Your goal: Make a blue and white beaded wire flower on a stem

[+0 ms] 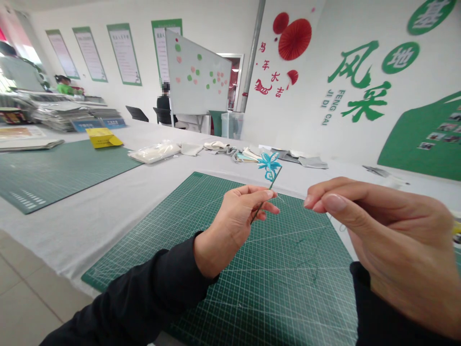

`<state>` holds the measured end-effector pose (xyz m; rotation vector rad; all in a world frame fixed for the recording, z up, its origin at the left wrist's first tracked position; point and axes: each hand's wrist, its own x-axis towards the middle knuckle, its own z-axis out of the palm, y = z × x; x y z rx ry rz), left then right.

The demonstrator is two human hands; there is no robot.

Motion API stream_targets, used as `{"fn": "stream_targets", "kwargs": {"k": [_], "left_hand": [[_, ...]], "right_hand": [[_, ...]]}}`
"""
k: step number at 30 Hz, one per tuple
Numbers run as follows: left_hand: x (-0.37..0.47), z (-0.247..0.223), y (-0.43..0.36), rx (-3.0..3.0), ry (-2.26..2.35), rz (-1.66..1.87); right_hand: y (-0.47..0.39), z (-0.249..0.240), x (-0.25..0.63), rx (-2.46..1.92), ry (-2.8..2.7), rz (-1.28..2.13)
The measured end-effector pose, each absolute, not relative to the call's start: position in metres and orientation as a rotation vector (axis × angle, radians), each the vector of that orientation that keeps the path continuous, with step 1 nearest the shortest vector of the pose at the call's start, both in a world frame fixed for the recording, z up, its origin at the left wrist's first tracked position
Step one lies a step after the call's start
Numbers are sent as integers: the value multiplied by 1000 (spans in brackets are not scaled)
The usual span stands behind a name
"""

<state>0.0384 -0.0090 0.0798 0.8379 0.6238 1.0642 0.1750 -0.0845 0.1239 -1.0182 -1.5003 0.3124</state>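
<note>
My left hand (239,211) is closed in a pinch around a thin dark stick (275,179), which slants up to the right. At the top of the stick is a blue butterfly-like ornament (269,164) with pale dots along its edges. Fine pale strands show by the left fingertips. My right hand (374,216) is raised to the right, apart from the ornament, thumb and fingers pressed together. Whatever is between them, if anything, is too small to make out. Below both hands lies a green cutting mat (230,288) with a white grid and a few loose dark thread bits.
Behind the mat, a clear plastic bag of white material (156,152) and several fabric pieces (216,145) lie on the white-covered table. Scissors (376,171) rest at the right. A yellow box (103,138) sits on another mat (54,168). People sit farther back.
</note>
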Motion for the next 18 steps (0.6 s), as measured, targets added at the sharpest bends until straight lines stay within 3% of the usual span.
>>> {"fn": "stream_targets", "kwargs": {"k": [18], "left_hand": [[37, 76, -6, 914, 604, 1175]], "right_hand": [[-87, 126, 171, -1019, -1479, 310]]}}
